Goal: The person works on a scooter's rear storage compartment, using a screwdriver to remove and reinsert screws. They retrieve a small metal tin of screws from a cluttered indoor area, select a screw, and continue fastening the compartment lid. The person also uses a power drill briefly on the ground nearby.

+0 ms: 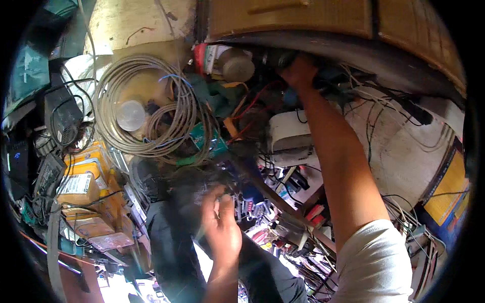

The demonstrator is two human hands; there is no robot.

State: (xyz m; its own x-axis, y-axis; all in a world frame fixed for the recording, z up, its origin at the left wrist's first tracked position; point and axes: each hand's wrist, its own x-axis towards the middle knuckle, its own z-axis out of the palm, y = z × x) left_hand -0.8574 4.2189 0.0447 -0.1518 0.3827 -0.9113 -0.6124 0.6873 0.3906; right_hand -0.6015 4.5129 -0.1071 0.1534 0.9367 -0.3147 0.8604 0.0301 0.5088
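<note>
My right hand (299,73) reaches back beneath the wooden drawers, its fingers closed around something dark (281,59) in shadow that I cannot make out. Beside it are a round translucent tub (237,68) and dark green cloth (222,98). Below my right hand, a cream plastic housing (288,135) lies by my forearm. My left hand (220,217) is raised low in the middle, over my legs and dark clutter, with loosely curved fingers apart and nothing clearly held.
A large coil of grey cable (108,136) lies at upper left, near a stack of yellow boxes (88,197) and black electronics (63,118). Wooden drawers (288,22) overhang the back. Loose wires cross the pale board (394,151) at right, beside a yellow panel (437,202).
</note>
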